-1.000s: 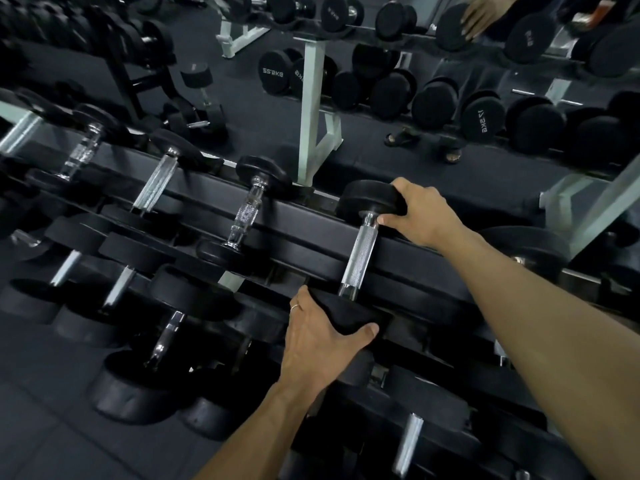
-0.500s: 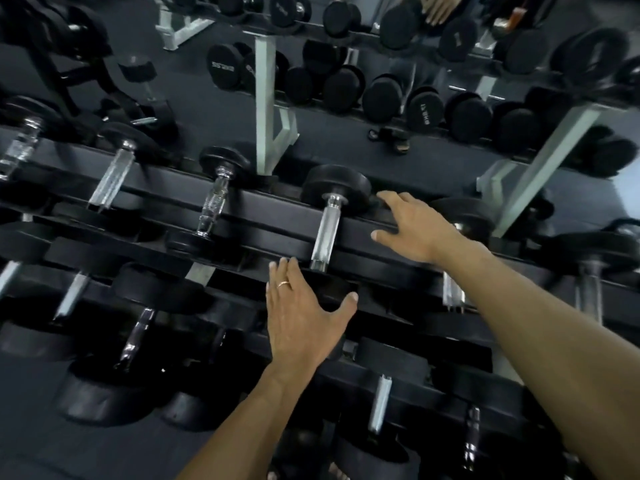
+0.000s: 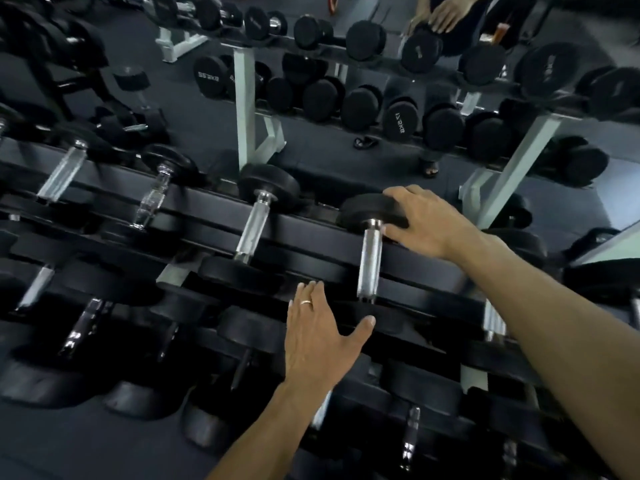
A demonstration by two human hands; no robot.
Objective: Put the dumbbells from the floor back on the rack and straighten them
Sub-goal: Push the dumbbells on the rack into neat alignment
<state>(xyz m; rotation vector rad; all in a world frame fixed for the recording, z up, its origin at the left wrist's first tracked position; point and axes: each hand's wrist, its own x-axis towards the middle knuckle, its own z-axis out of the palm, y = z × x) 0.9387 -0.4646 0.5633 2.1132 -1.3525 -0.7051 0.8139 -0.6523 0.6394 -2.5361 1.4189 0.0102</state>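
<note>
1. Two hands on one dumbbell (image 3: 370, 261) lying across the rack's top rail (image 3: 311, 233).
2. Right hand (image 3: 433, 220) curled over the far head: nudge square.
3. Left hand (image 3: 318, 337), fingers spread and holding nothing, near the hidden near head: steady it there.

Black tiered rack (image 3: 311, 233) carries rows of chrome-handled dumbbells (image 3: 254, 220) across its rails
</note>
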